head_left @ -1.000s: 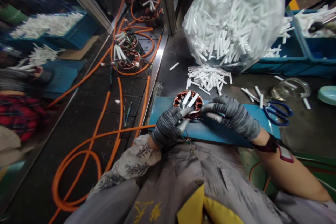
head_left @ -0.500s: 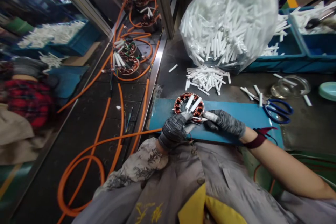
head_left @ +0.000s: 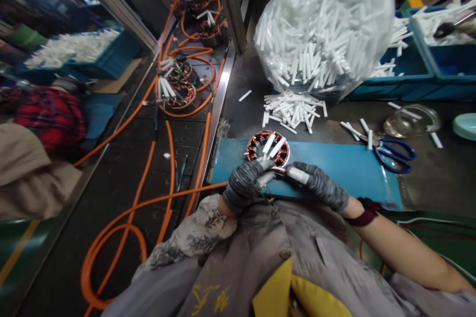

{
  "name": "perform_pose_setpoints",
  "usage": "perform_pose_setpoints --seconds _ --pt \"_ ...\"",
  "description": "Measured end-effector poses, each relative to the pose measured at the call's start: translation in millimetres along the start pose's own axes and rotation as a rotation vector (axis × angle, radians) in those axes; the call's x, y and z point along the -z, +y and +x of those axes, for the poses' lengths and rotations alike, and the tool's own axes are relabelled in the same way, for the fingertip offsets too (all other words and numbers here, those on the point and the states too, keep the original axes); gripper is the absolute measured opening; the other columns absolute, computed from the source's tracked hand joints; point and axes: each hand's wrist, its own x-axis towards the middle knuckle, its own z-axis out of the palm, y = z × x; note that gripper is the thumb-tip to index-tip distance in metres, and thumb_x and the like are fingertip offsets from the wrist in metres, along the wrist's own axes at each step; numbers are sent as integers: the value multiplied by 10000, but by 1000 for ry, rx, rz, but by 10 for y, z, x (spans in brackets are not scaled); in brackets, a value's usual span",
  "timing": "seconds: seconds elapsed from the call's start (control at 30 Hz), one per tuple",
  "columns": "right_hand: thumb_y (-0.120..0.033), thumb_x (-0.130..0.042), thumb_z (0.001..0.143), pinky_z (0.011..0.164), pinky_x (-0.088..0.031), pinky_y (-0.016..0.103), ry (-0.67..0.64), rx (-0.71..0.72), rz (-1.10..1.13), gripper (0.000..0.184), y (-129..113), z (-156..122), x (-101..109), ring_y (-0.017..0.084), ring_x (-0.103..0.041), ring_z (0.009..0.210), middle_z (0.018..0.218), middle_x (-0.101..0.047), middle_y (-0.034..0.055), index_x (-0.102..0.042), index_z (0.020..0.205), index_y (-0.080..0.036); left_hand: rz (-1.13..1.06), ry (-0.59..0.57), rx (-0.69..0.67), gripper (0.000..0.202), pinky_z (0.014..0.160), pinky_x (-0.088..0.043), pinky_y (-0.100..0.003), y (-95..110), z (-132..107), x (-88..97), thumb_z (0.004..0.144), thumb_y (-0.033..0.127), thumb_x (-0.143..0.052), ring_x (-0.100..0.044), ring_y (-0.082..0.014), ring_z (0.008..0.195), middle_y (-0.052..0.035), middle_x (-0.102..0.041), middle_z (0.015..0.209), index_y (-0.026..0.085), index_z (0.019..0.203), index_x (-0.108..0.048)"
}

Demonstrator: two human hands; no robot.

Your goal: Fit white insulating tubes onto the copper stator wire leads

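A motor stator [head_left: 255, 147] with copper windings lies on a blue mat [head_left: 330, 158] before me. Two white sleeves [head_left: 277, 147] stick up from it at a slant. My left hand [head_left: 245, 183], in a grey glove with pale fingertips, is closed at the near rim, pinching the stator's lead wires below the sleeves. My right hand [head_left: 318, 181], gloved alike, is closed at the near right side. A thin pale-tipped lead [head_left: 278, 169] runs between the two hands. The right fingertips are curled under, so what they pinch is hidden.
Behind the mat lie loose white sleeves [head_left: 292, 109] and a clear bag [head_left: 323, 34] full of them. Blue-handled scissors [head_left: 396, 154] and a glass dish [head_left: 411, 121] are at right. Orange cables [head_left: 139, 193] and more stators [head_left: 182, 96] lie at left, with a co-worker's plaid sleeve [head_left: 52, 116] beyond.
My right hand has drawn slightly toward me and turned, its thumb now lower by the stator's rim. My left hand stays nearly in place. The co-worker's arm at left has shifted right.
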Motion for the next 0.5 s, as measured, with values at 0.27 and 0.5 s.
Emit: perform_pose_setpoints --seconds 0.27,0.5 --pt "-507 -544 1020 727 -561 308 172 362 -512 393 -21 -10 59 172 -624 681 747 -719 44 -783 892 -222 -53 -42 36 262 995 -674 -422 -28 -20 20 1007 248 -641 -780 -262 1092 -78 -804 1154 217 1244 -748" --pt "-560 -365 1076 660 -570 326 27 147 -265 574 -56 126 -201 157 -572 554 593 -638 17 -686 732 -232 -7 10 -28 253 939 -673 -392 -28 -53 -16 1035 255 -581 -782 -264 1061 -100 -810 1089 181 1210 -749"
